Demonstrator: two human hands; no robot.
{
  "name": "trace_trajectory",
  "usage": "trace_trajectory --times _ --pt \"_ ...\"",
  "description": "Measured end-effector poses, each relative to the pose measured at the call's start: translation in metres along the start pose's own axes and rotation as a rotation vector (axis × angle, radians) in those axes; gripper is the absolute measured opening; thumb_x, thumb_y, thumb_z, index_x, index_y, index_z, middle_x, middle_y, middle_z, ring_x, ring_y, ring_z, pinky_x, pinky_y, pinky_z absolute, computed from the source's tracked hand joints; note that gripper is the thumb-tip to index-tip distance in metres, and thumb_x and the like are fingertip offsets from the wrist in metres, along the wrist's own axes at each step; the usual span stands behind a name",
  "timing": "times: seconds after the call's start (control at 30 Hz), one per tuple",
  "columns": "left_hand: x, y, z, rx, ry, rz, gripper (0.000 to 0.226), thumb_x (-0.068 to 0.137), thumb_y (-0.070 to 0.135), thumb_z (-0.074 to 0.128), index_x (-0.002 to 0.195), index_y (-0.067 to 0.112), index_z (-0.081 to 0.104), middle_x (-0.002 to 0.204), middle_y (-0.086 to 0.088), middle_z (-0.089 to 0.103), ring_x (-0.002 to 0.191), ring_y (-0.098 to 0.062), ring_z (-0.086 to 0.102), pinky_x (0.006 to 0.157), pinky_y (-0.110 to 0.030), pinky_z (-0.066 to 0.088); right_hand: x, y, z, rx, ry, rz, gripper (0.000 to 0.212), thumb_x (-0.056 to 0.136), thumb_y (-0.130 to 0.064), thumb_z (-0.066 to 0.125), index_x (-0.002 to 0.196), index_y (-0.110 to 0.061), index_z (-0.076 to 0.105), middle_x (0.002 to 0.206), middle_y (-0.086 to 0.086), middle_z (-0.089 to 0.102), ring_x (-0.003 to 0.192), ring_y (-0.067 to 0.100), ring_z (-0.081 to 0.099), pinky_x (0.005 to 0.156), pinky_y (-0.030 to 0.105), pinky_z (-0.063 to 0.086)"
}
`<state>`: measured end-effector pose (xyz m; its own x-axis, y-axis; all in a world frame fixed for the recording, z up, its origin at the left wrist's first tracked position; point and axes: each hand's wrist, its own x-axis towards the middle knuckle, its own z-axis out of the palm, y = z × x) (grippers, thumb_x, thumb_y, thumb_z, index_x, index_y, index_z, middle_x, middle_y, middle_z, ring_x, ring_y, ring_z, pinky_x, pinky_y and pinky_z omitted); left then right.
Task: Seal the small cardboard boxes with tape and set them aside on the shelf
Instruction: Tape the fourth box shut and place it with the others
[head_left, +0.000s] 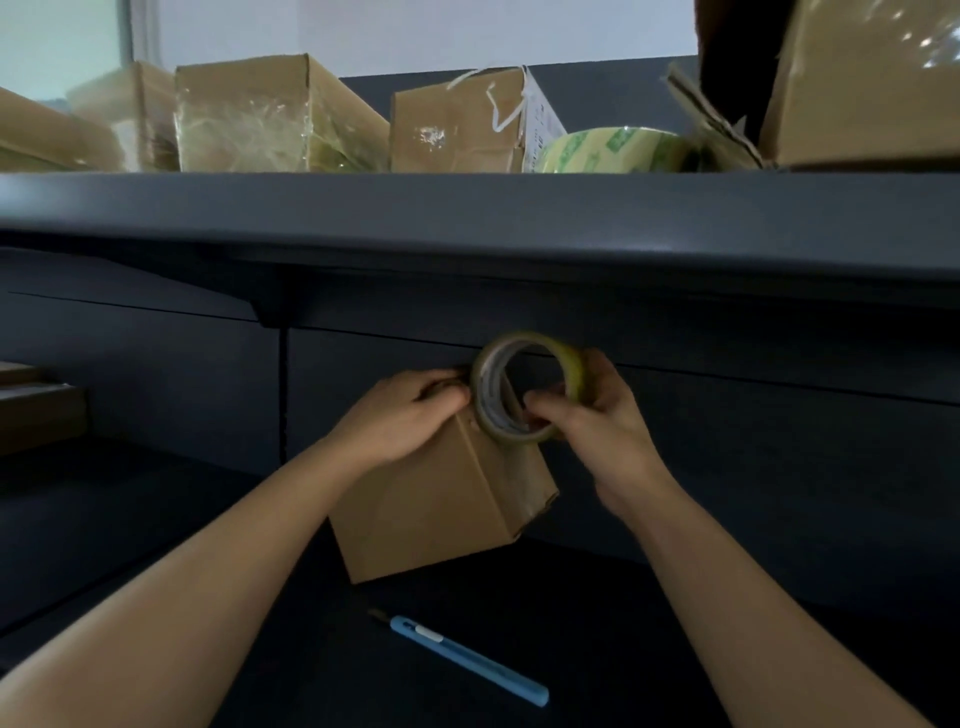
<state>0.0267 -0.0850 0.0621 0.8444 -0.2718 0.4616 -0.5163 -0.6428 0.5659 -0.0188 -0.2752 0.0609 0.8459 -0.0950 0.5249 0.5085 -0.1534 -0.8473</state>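
Observation:
A small brown cardboard box (436, 509) stands tilted on the dark work surface below the shelf. My left hand (410, 415) grips its top left edge, fingers curled over the far side. My right hand (587, 415) holds a roll of clear tape (524, 387) upright against the box's top right corner, with fingers through the core and around the rim. Whether a tape strip is stuck to the box is hidden by my fingers. Above, the dark shelf (467, 208) carries several taped cardboard boxes (270, 117).
A blue utility knife (467, 660) lies on the surface in front of the box. On the shelf sit a second, wider tape roll (613, 150), a box with white string (467, 122) and a large box (862, 83) at the right. Flat cardboard (36, 410) lies far left.

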Motion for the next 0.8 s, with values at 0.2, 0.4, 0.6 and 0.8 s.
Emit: trace_trajectory --times 0.2,0.4,0.6,0.8 --pt "0.001 -0.013 -0.006 0.000 -0.090 0.020 0.046 0.091 0.050 0.044 0.134 0.035 0.051 0.129 0.018 0.051 0.119 -0.007 0.049 0.095 -0.026 0.039 0.000 -0.018 0.005 -0.058 0.024 -0.024 0.036 0.077 -0.004 0.071 0.098 -0.030 0.060 0.092 -0.003 0.065 0.085 0.015 0.064 0.081 0.034 0.056" --pt "-0.010 -0.028 0.013 0.197 -0.205 0.169 0.046 0.094 0.030 0.049 0.139 0.040 0.041 0.134 0.026 0.039 0.128 -0.002 0.041 0.106 -0.024 0.035 -0.033 0.012 -0.007 -0.199 -0.068 0.003 0.054 0.077 0.003 0.066 0.113 -0.036 0.064 0.103 -0.017 0.065 0.095 0.000 0.064 0.087 0.020 0.053" --pt "-0.015 -0.040 0.011 0.330 -0.309 0.212 0.054 0.087 0.042 0.043 0.141 0.040 0.036 0.147 0.022 0.030 0.135 0.000 0.030 0.114 -0.024 0.024 -0.057 0.028 -0.011 -0.383 -0.203 0.050 0.050 0.078 -0.005 0.065 0.117 -0.036 0.065 0.099 -0.019 0.066 0.083 -0.008 0.062 0.064 0.005 0.043" --pt "-0.022 -0.048 0.004 0.339 -0.341 0.179 0.059 0.082 0.045 0.038 0.140 0.045 0.032 0.145 0.026 0.023 0.138 0.002 0.021 0.111 -0.017 0.013 -0.069 0.037 -0.005 -0.509 -0.329 0.161 0.044 0.078 -0.014 0.062 0.112 -0.043 0.064 0.100 -0.018 0.065 0.084 -0.003 0.060 0.060 0.005 0.041"
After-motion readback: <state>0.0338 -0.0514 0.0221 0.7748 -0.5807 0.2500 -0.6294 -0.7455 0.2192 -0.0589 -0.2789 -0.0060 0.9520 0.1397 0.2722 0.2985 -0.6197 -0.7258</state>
